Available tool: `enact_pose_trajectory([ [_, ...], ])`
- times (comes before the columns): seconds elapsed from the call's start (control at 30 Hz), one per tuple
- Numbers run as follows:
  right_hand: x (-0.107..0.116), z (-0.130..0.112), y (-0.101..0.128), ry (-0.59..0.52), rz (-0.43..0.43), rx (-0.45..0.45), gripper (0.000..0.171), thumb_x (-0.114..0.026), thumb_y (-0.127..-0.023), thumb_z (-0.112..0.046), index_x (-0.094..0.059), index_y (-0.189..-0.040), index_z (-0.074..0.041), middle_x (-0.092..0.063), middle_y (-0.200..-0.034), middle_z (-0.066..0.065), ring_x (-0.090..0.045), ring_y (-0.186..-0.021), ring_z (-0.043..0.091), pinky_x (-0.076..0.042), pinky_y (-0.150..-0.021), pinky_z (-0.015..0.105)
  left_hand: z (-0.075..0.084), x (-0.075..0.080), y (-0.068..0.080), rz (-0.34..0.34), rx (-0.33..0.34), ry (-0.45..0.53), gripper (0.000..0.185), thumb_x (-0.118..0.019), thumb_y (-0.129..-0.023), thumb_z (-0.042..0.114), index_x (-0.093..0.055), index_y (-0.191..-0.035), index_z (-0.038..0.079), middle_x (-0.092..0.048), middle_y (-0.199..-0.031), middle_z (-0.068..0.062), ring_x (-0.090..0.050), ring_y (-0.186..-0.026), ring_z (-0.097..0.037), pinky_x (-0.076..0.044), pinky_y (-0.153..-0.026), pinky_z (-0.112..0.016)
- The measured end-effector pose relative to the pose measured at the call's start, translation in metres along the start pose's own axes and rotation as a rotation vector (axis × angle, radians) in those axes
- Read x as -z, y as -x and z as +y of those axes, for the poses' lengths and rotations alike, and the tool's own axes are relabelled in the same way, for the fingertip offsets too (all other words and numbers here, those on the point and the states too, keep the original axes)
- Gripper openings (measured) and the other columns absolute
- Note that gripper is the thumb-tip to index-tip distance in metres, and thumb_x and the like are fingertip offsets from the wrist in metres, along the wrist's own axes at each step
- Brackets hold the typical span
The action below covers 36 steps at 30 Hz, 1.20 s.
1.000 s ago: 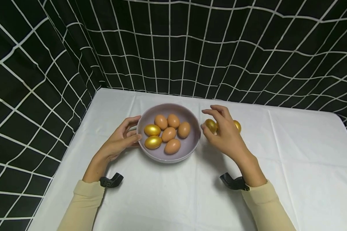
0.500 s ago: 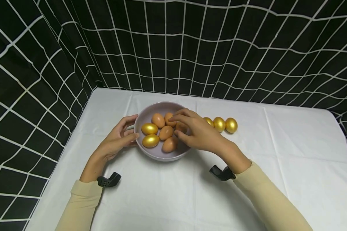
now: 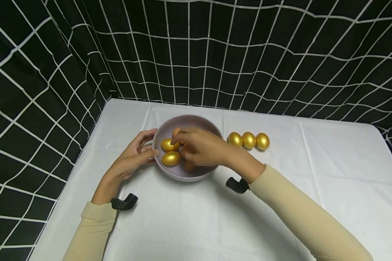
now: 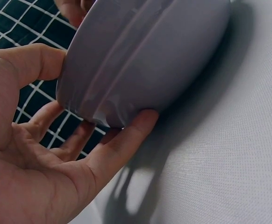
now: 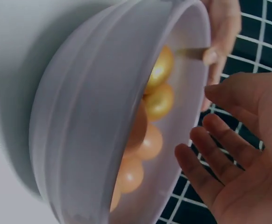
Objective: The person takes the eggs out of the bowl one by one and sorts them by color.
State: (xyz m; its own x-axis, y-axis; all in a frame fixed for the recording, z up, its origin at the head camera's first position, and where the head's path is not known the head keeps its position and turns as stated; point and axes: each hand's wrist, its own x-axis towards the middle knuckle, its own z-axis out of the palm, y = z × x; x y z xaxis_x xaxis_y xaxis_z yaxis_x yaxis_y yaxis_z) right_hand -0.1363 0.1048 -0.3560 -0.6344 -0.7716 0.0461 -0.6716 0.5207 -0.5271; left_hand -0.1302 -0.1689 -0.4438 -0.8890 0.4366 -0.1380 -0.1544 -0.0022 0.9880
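Note:
A mauve bowl (image 3: 209,125) stands on the white cloth, holding two gold eggs (image 3: 171,158) at its left and several brown eggs (image 5: 150,141). My left hand (image 3: 132,156) holds the bowl's left side, with the thumb at the rim; in the left wrist view its fingers bear on the outer wall. Over the bowl, my right hand (image 3: 202,146) has its fingertips near the gold eggs and covers most of the brown ones. The right wrist view shows this hand (image 5: 248,154) with spread, bent fingers and no egg in them.
To the right of the bowl, a left gold egg (image 3: 235,139), a middle gold egg (image 3: 249,140) and a right gold egg (image 3: 262,141) lie in a row on the white tablecloth (image 3: 330,159). A black curtain (image 3: 281,61) with a white grid hangs behind and at the left.
My right hand has moved left from the gold eggs on the cloth to above the bowl, reaching toward its left side. The left hand stays on the bowl.

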Motion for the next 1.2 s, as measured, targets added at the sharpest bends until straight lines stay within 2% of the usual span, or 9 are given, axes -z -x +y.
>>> enact_pose_trajectory([
  [0.2, -0.004, -0.001, -0.016, 0.059, -0.108, 0.018, 0.042, -0.069, -0.089, -0.003, -0.072, -0.13, -0.011, -0.071, -0.127, 0.004, -0.065, -0.117, 0.022, -0.047, -0.111, 0.042, -0.001, -0.001, -0.001, 0.001, 0.0, -0.016, 0.075, -0.062, -0.099, 0.0, -0.027, -0.165, 0.012, -0.03, -0.169, -0.016, -0.045, -0.149, -0.046, -0.064, -0.092, -0.036],
  [0.3, -0.009, -0.002, -0.023, 0.104, -0.173, 0.0, 0.042, -0.067, -0.088, -0.001, -0.073, -0.128, -0.014, -0.072, -0.124, 0.001, -0.061, -0.118, 0.018, -0.045, -0.108, 0.041, -0.002, 0.0, 0.001, 0.002, 0.006, -0.026, 0.076, -0.062, -0.099, 0.001, -0.026, -0.165, 0.012, -0.031, -0.169, -0.016, -0.046, -0.149, -0.046, -0.064, -0.092, -0.036],
  [0.37, -0.014, -0.004, -0.027, 0.123, -0.223, -0.007, 0.043, -0.066, -0.088, 0.001, -0.073, -0.127, -0.016, -0.07, -0.125, -0.001, -0.056, -0.118, 0.016, -0.047, -0.106, 0.037, -0.003, 0.0, 0.002, 0.003, 0.008, -0.027, 0.076, -0.062, -0.099, 0.002, -0.026, -0.165, 0.012, -0.031, -0.169, -0.016, -0.049, -0.147, -0.042, -0.064, -0.091, -0.036],
  [0.47, -0.022, -0.007, -0.033, 0.153, -0.281, 0.025, 0.041, -0.067, -0.089, 0.001, -0.075, -0.125, -0.018, -0.067, -0.123, 0.0, -0.055, -0.113, 0.017, -0.051, -0.103, 0.032, -0.004, 0.001, 0.003, 0.002, 0.009, -0.02, 0.075, -0.062, -0.1, 0.001, -0.026, -0.165, 0.012, -0.031, -0.169, -0.016, -0.056, -0.14, -0.029, -0.064, -0.091, -0.035],
  [0.57, -0.028, -0.009, -0.038, 0.185, -0.31, 0.058, 0.035, -0.071, -0.088, 0.001, -0.077, -0.115, -0.02, -0.066, -0.117, 0.0, -0.056, -0.108, 0.016, -0.051, -0.1, 0.03, -0.004, 0.002, 0.002, 0.001, 0.006, -0.013, 0.074, -0.061, -0.101, 0.001, -0.026, -0.165, 0.012, -0.031, -0.17, -0.016, -0.061, -0.131, -0.015, -0.064, -0.09, -0.034],
  [0.7, -0.031, -0.01, -0.04, 0.248, -0.338, 0.047, 0.033, -0.074, -0.084, 0.002, -0.076, -0.107, -0.022, -0.061, -0.111, -0.002, -0.054, -0.104, 0.015, -0.051, -0.093, 0.028, -0.004, 0.002, 0.001, -0.002, 0.004, -0.025, 0.074, -0.062, -0.101, 0.002, -0.027, -0.165, 0.013, -0.032, -0.169, -0.015, -0.061, -0.131, -0.014, -0.064, -0.09, -0.034],
  [0.83, -0.028, -0.013, -0.039, 0.289, -0.383, 0.002, 0.036, -0.076, -0.086, 0.0, -0.076, -0.114, -0.023, -0.06, -0.115, -0.002, -0.054, -0.104, 0.016, -0.054, -0.09, 0.029, -0.004, 0.002, 0.0, -0.006, -0.002, -0.019, 0.075, -0.062, -0.1, 0.002, -0.027, -0.165, 0.013, -0.032, -0.169, -0.015, -0.06, -0.133, -0.017, -0.064, -0.091, -0.035],
  [1.03, -0.028, -0.013, -0.039, 0.251, -0.381, -0.03, 0.044, -0.074, -0.096, -0.013, -0.063, -0.139, -0.015, -0.063, -0.131, 0.001, -0.058, -0.119, 0.016, -0.051, -0.11, 0.031, -0.004, 0.003, 0.001, -0.008, -0.008, -0.015, 0.074, -0.061, -0.101, 0.001, -0.027, -0.165, 0.013, -0.031, -0.169, -0.016, -0.061, -0.13, -0.013, -0.064, -0.091, -0.035],
  [1.2, -0.028, -0.012, -0.036, 0.266, -0.381, -0.027, 0.042, -0.072, -0.098, -0.015, -0.065, -0.139, -0.02, -0.061, -0.137, 0.003, -0.057, -0.121, 0.017, -0.053, -0.108, 0.032, -0.004, 0.001, -0.001, -0.004, -0.003, -0.015, 0.074, -0.061, -0.101, 0.001, -0.026, -0.165, 0.012, -0.031, -0.169, -0.016, -0.057, -0.138, -0.025, -0.064, -0.091, -0.035],
])
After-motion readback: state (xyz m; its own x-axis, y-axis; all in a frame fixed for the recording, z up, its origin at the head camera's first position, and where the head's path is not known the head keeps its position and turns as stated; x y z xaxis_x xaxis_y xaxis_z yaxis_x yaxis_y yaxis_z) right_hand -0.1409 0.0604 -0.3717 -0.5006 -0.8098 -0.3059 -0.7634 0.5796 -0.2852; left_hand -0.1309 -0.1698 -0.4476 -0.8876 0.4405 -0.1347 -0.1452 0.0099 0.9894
